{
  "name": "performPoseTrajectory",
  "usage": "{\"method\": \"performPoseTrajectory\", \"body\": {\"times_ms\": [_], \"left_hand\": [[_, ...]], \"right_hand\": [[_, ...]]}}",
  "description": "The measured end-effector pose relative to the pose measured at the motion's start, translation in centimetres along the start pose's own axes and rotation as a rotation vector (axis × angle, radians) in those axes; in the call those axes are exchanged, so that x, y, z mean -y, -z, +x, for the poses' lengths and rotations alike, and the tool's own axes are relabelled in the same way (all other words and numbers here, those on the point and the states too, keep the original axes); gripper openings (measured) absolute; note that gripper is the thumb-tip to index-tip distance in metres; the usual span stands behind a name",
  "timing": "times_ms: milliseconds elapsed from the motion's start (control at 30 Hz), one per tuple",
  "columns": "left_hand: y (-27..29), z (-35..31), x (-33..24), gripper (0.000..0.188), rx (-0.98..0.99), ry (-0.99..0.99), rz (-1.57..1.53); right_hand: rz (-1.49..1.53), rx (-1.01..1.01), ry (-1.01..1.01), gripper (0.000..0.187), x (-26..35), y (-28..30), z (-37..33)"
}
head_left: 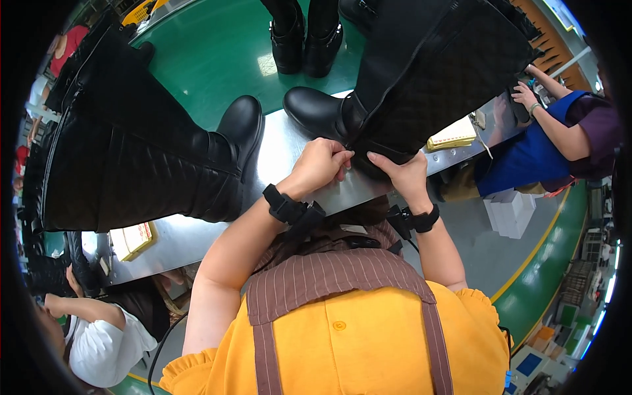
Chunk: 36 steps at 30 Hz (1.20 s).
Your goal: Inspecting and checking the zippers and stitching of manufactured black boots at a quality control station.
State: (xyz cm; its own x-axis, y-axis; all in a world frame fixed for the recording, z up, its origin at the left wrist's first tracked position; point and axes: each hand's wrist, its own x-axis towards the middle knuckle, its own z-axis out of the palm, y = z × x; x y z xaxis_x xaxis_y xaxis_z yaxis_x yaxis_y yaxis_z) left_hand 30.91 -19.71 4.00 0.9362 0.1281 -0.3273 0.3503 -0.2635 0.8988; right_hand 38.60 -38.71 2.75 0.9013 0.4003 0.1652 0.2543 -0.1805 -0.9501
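Note:
A tall black boot (401,85) with a quilted shaft stands on the metal-topped bench in front of me, its toe pointing left. Its long side zip runs down the shaft to the ankle. At the zip's lower end, my left hand (319,166) is closed in a pinch; whatever lies between the fingertips is too small to make out. My right hand (405,176) grips the same boot at the heel, thumb on the near side and fingers partly hidden behind it. A matching black boot (138,145) stands at the left, apart from my hands.
Several black boots (306,46) stand on the green surface (197,72) beyond the metal bench (276,141). Yellow-edged paper stacks (454,135) lie at both sides. A co-worker in a blue apron (526,148) works at the right, another in white (105,342) at the left. White boxes (510,214) sit lower right.

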Motion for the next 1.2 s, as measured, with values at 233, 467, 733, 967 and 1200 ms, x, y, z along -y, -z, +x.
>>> {"method": "performPoseTrajectory", "body": {"times_ms": [233, 467, 733, 967, 1200], "left_hand": [[-0.5, -0.5, 0.6, 0.030, -0.009, -0.019, 0.006], [-0.7, -3.5, -2.5, 0.030, 0.017, -0.181, -0.138], [-2.0, -5.4, -4.1, 0.033, -0.219, -0.200, 0.183], [-1.5, -6.1, -9.0, 0.037, -0.420, -0.402, 0.881], [-0.7, -4.0, -6.2, 0.122, -0.229, -0.381, 0.889]], "right_hand": [[-0.074, -0.032, -0.001, 0.039, 0.1, 0.4, 0.7], [0.278, 0.191, -0.154, 0.042, 4.3, 3.8, 1.5], [-0.116, 0.275, -0.018, 0.079, 3.0, 3.8, 3.0], [-0.227, 0.546, -0.048, 0.095, 0.9, 6.8, 5.6], [-0.461, 0.252, 0.001, 0.040, -0.2, 13.0, 10.1]]}}
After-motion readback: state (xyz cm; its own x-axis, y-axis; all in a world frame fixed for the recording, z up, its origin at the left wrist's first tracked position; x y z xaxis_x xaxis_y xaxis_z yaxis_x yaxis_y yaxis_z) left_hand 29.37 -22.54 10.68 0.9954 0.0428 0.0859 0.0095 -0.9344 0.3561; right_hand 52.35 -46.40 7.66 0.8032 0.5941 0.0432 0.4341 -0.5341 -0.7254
